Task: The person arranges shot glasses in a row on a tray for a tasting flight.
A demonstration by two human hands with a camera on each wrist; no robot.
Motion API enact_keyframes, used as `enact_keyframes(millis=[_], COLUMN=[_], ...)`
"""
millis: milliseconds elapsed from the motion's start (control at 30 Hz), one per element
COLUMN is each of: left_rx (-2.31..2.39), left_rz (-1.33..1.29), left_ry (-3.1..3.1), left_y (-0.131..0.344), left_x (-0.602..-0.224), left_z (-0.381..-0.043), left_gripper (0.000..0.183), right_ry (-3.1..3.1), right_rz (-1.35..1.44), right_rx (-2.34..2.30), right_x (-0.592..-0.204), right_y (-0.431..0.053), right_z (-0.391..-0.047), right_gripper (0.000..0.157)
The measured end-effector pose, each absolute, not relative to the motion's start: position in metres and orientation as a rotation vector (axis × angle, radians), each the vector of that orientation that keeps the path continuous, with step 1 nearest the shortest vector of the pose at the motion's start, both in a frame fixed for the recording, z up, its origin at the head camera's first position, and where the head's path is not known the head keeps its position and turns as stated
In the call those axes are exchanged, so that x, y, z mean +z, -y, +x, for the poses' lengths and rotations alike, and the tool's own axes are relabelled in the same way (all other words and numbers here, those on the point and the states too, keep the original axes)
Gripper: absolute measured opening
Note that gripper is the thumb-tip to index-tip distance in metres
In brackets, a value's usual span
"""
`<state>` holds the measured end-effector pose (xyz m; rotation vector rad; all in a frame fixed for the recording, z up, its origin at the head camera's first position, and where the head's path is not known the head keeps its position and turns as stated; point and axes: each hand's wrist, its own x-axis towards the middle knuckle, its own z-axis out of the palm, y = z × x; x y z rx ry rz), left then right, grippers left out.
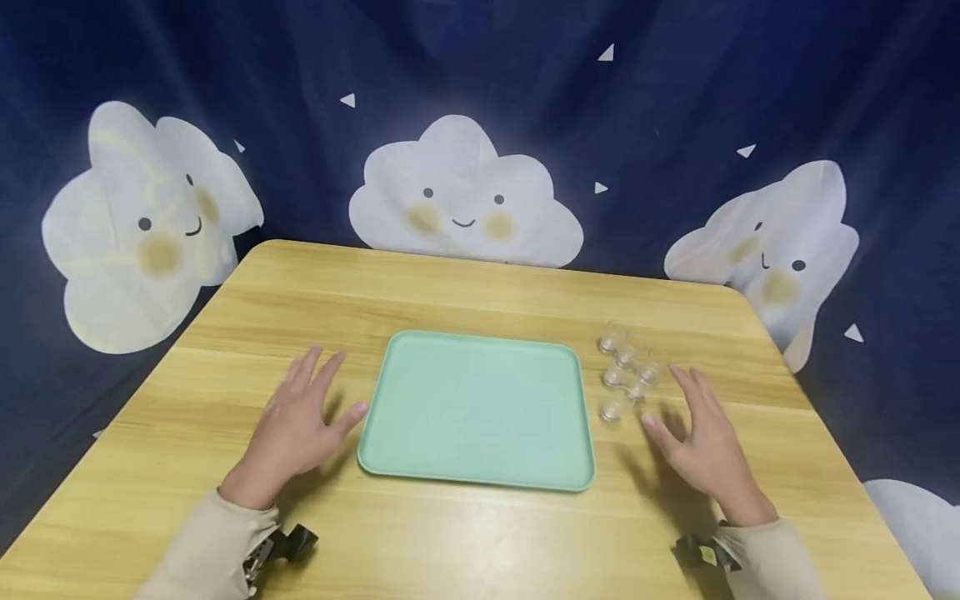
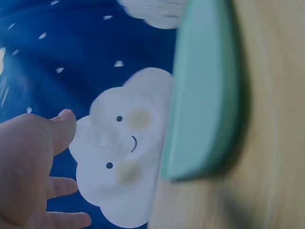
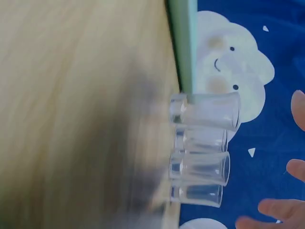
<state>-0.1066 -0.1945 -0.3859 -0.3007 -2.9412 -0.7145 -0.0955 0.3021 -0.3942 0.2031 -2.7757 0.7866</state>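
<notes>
A mint-green rectangular tray [image 1: 476, 408] lies flat in the middle of the wooden table, with nothing on it. Just left of the tray my left hand [image 1: 296, 425] hovers with fingers spread, its thumb tip close by the tray's edge. To the right of the tray stand several small clear shot glasses [image 1: 612, 408], grouped tightly and upright. My right hand [image 1: 705, 446] is held beside them, fingers extended and holding nothing. In the right wrist view, fingertips [image 3: 279, 208] show at the right edge, apart from the glasses [image 3: 205, 110].
The wooden table [image 1: 480, 533] has rounded far corners. Behind it hangs a dark blue curtain [image 1: 480, 58] printed with white smiling clouds and small triangles. A small black camera [image 1: 300, 542] is strapped at the left wrist, another [image 1: 693, 550] at the right.
</notes>
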Motion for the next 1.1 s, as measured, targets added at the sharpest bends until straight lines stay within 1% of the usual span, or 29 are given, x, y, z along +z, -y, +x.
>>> enact_keyframes(millis=[100,300,433,567,833,1100], left_rx=[-1.008,-1.606,-1.838,-1.874,-1.876,-1.794], left_rz=[-0.252,-0.009,0.086,0.115,-0.01,-0.056], left_ry=[2.892,2.79,2.705,2.716,2.747,2.792], left_y=[0.191,0.185,0.185,0.186,0.178,0.174], left_x=[-0.386,-0.392,-0.399,-0.404,-0.414,-0.418], left_z=[-0.108,-0.107,-0.108,-0.109,-0.114,-0.107], left_gripper=[0.074,0.076,0.071,0.066,0.061,0.06], right_ry=[2.708,2.615,2.641,2.713,2.767,2.78], right_rz=[0.193,0.128,0.124,0.15,0.11,0.147], right_rx=[0.986,1.335,1.455,1.496,1.531,1.511], right_x=[-0.394,-0.396,-0.399,-0.403,-0.406,-0.409], right_y=[-0.3,-0.295,-0.292,-0.29,-0.293,-0.294], right_z=[-0.1,-0.106,-0.111,-0.115,-0.118,-0.121], right_gripper=[0.072,0.058,0.055,0.055,0.057,0.052])
